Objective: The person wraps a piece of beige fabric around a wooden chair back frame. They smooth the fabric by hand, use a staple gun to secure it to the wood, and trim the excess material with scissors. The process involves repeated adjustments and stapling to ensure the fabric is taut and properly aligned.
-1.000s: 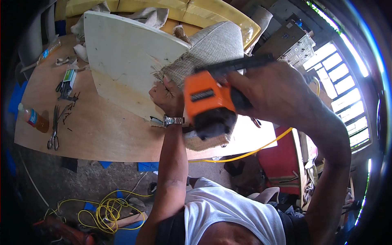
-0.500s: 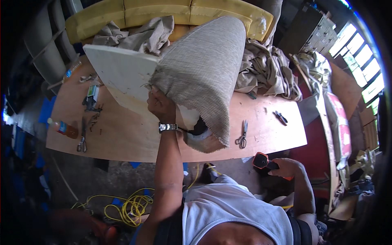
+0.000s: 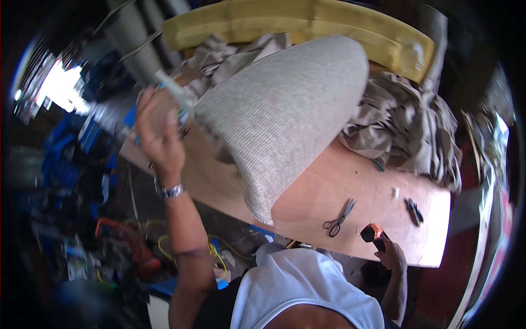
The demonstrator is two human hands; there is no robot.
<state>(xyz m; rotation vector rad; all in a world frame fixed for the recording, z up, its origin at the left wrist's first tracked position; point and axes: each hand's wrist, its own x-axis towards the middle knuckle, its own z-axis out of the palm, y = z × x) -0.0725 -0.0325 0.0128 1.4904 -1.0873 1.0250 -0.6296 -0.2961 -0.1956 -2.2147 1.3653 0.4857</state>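
Note:
A large piece covered in beige-grey woven fabric (image 3: 290, 109) stands on the wooden table, its frayed lower corner hanging near the front edge. Joined to its left side is a pale board (image 3: 174, 88), now seen almost edge-on. My left hand (image 3: 161, 134), with a metal watch at the wrist, is raised beside that board. Its fingers are spread, slightly blurred, and hold nothing. At the table's front right, my right hand (image 3: 390, 254) grips an orange-and-black staple gun (image 3: 374, 234) by its handle. Dark-handled scissors (image 3: 339, 219) lie just left of it.
Pliers (image 3: 415, 211) and a small white object (image 3: 395, 192) lie on the right of the table (image 3: 307, 192). Crumpled beige fabric (image 3: 402, 129) is heaped at the back right. Behind runs a long yellow padded piece (image 3: 307, 24). A red tool (image 3: 131, 249) is at lower left.
My left hand has let go of the fabric edge and moved left, opening. The covered piece has turned, so the board's face no longer shows. My right hand has brought the staple gun over the table edge.

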